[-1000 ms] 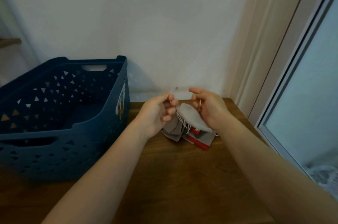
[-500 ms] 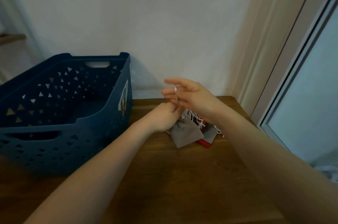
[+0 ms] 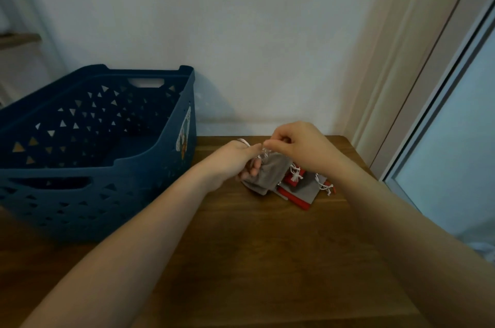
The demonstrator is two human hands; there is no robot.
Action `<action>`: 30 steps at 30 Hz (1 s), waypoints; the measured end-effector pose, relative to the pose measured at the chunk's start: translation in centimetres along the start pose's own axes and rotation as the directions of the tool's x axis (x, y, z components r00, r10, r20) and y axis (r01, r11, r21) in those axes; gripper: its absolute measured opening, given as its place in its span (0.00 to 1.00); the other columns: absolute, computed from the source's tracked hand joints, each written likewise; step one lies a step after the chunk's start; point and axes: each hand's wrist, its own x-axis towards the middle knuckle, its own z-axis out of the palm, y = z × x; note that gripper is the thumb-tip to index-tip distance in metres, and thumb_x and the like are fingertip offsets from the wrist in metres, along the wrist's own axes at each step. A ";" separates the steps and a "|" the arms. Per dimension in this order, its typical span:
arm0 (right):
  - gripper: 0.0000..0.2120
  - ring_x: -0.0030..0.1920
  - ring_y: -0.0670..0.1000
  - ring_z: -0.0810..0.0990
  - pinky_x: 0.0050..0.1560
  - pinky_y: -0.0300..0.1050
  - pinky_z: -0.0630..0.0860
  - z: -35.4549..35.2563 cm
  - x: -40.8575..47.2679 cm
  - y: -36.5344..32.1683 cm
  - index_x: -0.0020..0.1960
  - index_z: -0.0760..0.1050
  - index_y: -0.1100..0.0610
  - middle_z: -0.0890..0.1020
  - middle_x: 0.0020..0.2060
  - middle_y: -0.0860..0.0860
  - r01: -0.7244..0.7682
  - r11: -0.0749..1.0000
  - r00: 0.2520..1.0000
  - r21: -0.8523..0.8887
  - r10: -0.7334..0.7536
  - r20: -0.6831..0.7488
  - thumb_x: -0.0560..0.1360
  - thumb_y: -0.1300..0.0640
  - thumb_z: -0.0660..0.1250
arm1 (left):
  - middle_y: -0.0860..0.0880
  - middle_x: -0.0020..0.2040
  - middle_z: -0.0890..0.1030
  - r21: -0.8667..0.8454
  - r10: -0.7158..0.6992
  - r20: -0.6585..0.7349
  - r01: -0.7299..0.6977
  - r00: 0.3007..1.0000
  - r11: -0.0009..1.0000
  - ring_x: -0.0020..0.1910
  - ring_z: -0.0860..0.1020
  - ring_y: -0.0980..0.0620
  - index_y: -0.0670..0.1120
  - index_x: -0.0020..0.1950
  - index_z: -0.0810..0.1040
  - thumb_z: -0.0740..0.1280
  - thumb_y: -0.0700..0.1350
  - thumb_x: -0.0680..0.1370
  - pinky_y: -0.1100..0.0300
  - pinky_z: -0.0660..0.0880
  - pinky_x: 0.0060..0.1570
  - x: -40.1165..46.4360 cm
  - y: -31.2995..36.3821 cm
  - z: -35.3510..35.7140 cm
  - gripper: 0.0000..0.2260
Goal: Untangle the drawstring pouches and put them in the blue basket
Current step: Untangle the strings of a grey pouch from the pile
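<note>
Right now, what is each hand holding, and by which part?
Both hands work on the grey pouch. The left hand grips its gathered neck, and the right hand pinches its white drawstring just above the neck.

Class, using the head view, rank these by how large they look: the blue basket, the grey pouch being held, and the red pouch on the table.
1. blue basket, by far the largest.
2. grey pouch, held by the left hand.
3. red pouch, though it is mostly covered by other pouches, so its full size is unsure.
</note>
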 end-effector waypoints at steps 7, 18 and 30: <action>0.15 0.37 0.48 0.77 0.41 0.44 0.74 0.1 -1.1 0.0 0.40 0.79 0.56 0.80 0.37 0.51 0.074 0.994 0.997 0.081 -0.077 0.028 0.78 0.49 0.60 | 0.52 0.30 0.76 -0.078 0.126 0.058 -0.122 0.990 0.989 0.29 0.72 0.58 0.44 0.39 0.77 0.59 0.50 0.80 0.66 0.70 0.33 -0.3 -0.3 -0.2 0.16; 0.04 0.38 0.46 0.80 0.43 0.43 0.78 1.6 -1.1 1.8 0.46 0.79 0.57 0.82 0.39 0.52 -0.072 0.950 0.996 0.303 0.053 0.070 0.76 0.57 0.67 | 0.58 0.38 0.77 0.190 0.336 -0.076 -0.317 0.939 0.929 0.37 0.74 0.70 0.51 0.39 0.80 0.64 0.45 0.78 0.75 0.69 0.41 -0.8 0.2 -0.5 0.10; 0.11 0.30 0.41 0.74 0.35 0.35 0.72 1.7 -1.2 0.6 0.40 0.79 0.59 0.79 0.32 0.50 -0.220 0.832 0.972 0.509 0.231 0.043 0.77 0.57 0.63 | 0.46 0.46 0.82 0.693 0.660 -0.275 -0.331 0.699 0.640 0.44 0.79 0.48 0.42 0.52 0.80 0.66 0.40 0.77 0.61 0.71 0.40 0.1 -0.7 1.1 0.06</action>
